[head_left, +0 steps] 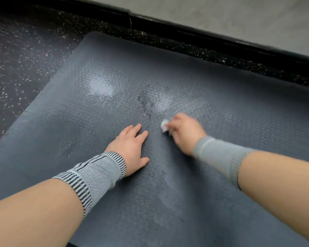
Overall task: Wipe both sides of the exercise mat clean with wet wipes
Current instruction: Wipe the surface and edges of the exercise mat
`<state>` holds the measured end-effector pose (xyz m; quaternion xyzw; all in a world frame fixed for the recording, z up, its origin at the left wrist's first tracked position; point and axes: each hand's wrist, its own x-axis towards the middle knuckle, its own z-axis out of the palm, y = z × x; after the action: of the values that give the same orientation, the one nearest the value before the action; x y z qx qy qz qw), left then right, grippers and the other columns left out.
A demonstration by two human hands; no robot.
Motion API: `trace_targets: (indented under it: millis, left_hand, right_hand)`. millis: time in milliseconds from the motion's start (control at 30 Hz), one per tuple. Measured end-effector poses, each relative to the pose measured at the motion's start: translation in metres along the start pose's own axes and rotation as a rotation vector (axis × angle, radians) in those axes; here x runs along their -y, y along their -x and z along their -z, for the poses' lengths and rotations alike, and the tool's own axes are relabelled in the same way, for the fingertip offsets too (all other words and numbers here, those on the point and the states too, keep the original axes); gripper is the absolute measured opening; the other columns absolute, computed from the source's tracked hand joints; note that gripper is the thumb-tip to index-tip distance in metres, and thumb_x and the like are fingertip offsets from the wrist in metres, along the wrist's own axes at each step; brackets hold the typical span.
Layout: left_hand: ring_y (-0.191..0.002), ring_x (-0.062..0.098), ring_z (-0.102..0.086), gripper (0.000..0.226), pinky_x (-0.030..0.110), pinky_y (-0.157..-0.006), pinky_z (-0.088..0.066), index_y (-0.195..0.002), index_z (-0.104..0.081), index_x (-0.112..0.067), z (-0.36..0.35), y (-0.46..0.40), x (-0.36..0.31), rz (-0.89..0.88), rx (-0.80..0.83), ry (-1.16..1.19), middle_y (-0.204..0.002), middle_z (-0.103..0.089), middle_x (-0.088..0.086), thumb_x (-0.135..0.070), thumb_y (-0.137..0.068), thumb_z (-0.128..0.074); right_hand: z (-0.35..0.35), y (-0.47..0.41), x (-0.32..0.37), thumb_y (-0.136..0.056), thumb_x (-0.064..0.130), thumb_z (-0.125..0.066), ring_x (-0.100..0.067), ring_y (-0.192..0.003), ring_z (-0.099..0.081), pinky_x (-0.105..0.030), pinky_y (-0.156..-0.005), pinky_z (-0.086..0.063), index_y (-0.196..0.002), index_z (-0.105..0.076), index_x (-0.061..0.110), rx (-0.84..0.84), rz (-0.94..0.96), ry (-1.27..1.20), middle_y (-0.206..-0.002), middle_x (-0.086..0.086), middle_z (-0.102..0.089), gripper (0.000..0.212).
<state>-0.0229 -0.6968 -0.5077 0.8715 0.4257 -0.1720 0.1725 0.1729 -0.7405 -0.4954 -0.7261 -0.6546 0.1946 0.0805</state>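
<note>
On the mat (194, 184), right hand (185, 132) grips a wipe (164, 126).

No text, label, brand, number or sign can be read anywhere in the head view. The exercise mat (185, 184) carries only an embossed dot texture and wet sheen, with no logo showing. The striped wrist sleeve (95, 177) and the plain grey wrist sleeve (219, 157) above the mat show knit patterns only, no lettering.

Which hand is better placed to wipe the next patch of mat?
The right hand: it already grips the wet wipe against the exercise mat. The left hand lies flat, empty.
</note>
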Motion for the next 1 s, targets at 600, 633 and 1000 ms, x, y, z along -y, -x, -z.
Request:
trace_targets:
  millis: [600, 633, 1000]
  left_hand:
    - [-0.148, 0.02, -0.005, 0.076, 0.036, -0.118, -0.022, -0.153, -0.019, -0.023, 0.028, 0.041, 0.018, -0.188, 0.076, -0.253, -0.162, -0.004, 0.0, -0.043, -0.09, -0.057]
    - [-0.148, 0.02, -0.005, 0.077, 0.037, -0.118, -0.023, -0.153, -0.018, -0.022, 0.027, 0.046, 0.019, -0.206, 0.098, -0.28, -0.162, -0.003, 0.0, -0.043, -0.09, -0.057]
    - [-0.148, 0.021, -0.001, 0.084, 0.033, -0.12, -0.014, -0.155, -0.009, -0.02, -0.024, 0.092, 0.026, -0.084, 0.058, -0.117, -0.162, 0.001, 0.001, -0.05, -0.09, -0.054]
  right_hand:
    - [-0.037, 0.077, 0.056, -0.088, 0.014, -0.052, -0.032, -0.092, -0.057, -0.032, -0.081, -0.043, -0.109, -0.069, 0.021, 0.232, 0.297, -0.123, -0.107, -0.008, -0.053, 0.027]
    - [-0.031, 0.066, 0.049, -0.09, 0.015, -0.052, -0.032, -0.093, -0.057, -0.031, -0.082, -0.041, -0.109, -0.069, 0.021, 0.169, 0.251, -0.114, -0.106, -0.009, -0.054, 0.027]
    - [-0.053, 0.105, 0.083, -0.087, 0.014, -0.052, -0.029, -0.084, -0.056, -0.031, -0.072, -0.041, -0.101, -0.065, 0.024, 0.156, 0.283, -0.064, -0.101, -0.005, -0.051, 0.022]
